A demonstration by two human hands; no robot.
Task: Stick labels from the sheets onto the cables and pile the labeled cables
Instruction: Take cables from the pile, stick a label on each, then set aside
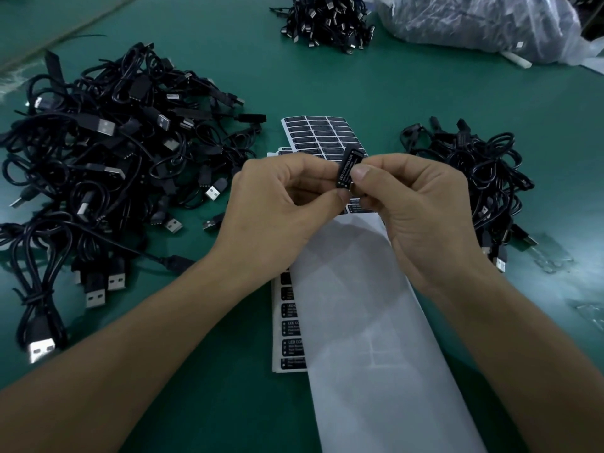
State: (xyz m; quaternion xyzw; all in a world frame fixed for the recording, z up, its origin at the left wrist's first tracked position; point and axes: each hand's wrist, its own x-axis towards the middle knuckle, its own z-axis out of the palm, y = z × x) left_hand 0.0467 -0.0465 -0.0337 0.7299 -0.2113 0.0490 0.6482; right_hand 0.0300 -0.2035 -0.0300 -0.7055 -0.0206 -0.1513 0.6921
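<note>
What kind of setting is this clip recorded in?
Probably a factory packing or assembly bench: a green work mat, big heaps of identical black USB cables, and sheets of printed labels lying between the hands.

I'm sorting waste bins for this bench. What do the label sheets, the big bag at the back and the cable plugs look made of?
Label sheets: likely glossy black stickers on white paper backing, peeled areas plain white. Bag: clear plastic film, crinkled and shiny. Cable plugs: bright metal shells in matte black moulded plastic, probably.
</note>
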